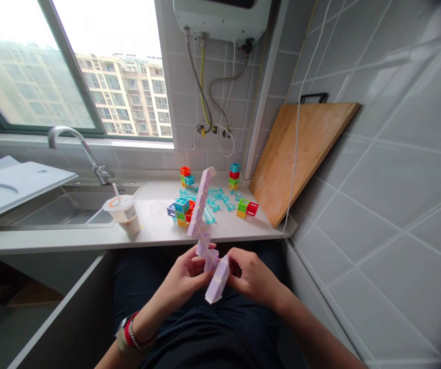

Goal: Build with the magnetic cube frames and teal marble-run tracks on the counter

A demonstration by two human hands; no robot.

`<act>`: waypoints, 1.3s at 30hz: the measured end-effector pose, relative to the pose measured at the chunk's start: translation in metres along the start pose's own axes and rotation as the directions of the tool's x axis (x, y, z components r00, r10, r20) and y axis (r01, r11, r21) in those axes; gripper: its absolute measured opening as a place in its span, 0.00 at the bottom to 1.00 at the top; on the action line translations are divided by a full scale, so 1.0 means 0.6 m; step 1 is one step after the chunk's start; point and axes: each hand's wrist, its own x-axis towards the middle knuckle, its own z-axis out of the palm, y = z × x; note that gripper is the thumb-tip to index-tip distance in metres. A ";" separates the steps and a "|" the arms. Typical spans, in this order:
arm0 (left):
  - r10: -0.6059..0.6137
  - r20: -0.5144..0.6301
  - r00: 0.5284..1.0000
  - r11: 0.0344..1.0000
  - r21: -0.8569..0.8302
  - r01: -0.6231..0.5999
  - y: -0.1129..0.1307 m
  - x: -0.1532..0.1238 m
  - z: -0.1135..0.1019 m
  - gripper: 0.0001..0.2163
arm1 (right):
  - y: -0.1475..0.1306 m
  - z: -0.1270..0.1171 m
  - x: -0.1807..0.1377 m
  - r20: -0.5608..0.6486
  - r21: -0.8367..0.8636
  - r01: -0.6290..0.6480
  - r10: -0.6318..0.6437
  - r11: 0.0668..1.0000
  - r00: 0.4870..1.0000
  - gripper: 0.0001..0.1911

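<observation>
A lilac and white snake twist puzzle (pixel 200 210) stands up between my hands, over my lap in front of the counter edge. One long straight stretch points up and away; the middle zigzags, and a short straight end slants down toward me. My left hand (pixel 189 271) is closed around the zigzag part, thumb on the near side. My right hand (pixel 251 274) pinches the short end from the right, its fingertips partly hidden behind the piece. Behind the puzzle sits a cluster of coloured plastic cube frames (pixel 182 211), partly covered by it.
On the counter (pixel 154 205) lie teal connector pieces (pixel 220 197), a cube stack (pixel 234 176), and smaller cube groups (pixel 242 208). A lidded drink cup (pixel 125 215) with a straw stands beside the sink (pixel 78 205). A wooden board (pixel 305 148) leans on the right wall, a white cable crossing it.
</observation>
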 end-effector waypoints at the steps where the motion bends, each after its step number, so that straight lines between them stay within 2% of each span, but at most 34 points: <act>1: 0.006 -0.004 1.000 1.000 0.002 -0.006 -0.001 0.000 -0.001 0.31 | -0.001 0.003 0.000 0.017 -0.048 0.025 -0.024 0.999 1.000 0.09; 9: -0.077 0.008 0.997 0.997 -0.007 0.077 0.000 -0.014 -0.001 0.27 | -0.018 -0.011 0.004 0.224 -0.339 0.249 -0.179 0.907 0.958 0.07; 12: -0.120 0.056 0.991 0.993 0.015 0.119 0.000 -0.020 -0.005 0.29 | -0.028 -0.018 0.002 0.333 -0.386 0.394 -0.272 0.834 0.903 0.07; 18: -0.272 0.172 0.947 0.958 0.138 0.251 0.014 -0.020 -0.020 0.32 | -0.047 -0.027 -0.006 0.493 -0.454 0.651 -0.437 0.608 0.752 0.06; 23: -0.284 0.134 0.949 0.957 0.107 0.271 0.033 -0.019 -0.024 0.31 | -0.059 -0.048 0.003 0.497 -0.441 0.692 -0.487 0.571 0.718 0.10; 25: -0.236 0.112 0.965 0.971 0.072 0.229 0.034 -0.019 -0.027 0.31 | -0.056 -0.056 0.005 0.438 -0.404 0.658 -0.497 0.636 0.749 0.12; 27: -0.156 0.074 0.985 0.988 0.036 0.153 0.032 -0.020 -0.029 0.29 | -0.051 -0.060 0.001 0.270 -0.300 0.510 -0.441 0.806 0.856 0.13; 29: -0.050 0.007 0.999 0.999 0.003 0.050 0.028 -0.021 -0.026 0.25 | -0.048 -0.055 -0.008 0.065 -0.095 0.270 -0.264 0.958 0.962 0.12; 30: 0.000 -0.027 1.000 1.000 -0.008 0.000 0.026 -0.022 -0.022 0.24 | -0.049 -0.047 -0.014 -0.013 0.013 0.160 -0.160 0.987 0.987 0.12; 32: 0.090 -0.080 0.993 0.995 -0.027 -0.092 0.021 -0.024 -0.013 0.21 | -0.053 -0.026 -0.026 -0.111 0.132 0.022 -0.007 0.991 0.994 0.14; 34: 0.159 -0.101 0.982 0.986 -0.029 -0.162 0.016 -0.027 -0.004 0.20 | -0.061 -0.002 -0.032 -0.171 0.099 -0.042 0.059 0.994 0.984 0.19; 37: 0.190 -0.079 0.979 0.982 0.023 -0.189 0.014 -0.030 -0.001 0.21 | -0.071 0.016 -0.028 -0.165 -0.095 -0.069 0.053 0.993 0.985 0.13; 39: 0.154 -0.046 0.987 0.986 0.070 -0.151 0.016 -0.030 -0.006 0.24 | -0.074 0.007 -0.021 -0.087 -0.237 -0.008 -0.013 0.972 0.996 0.08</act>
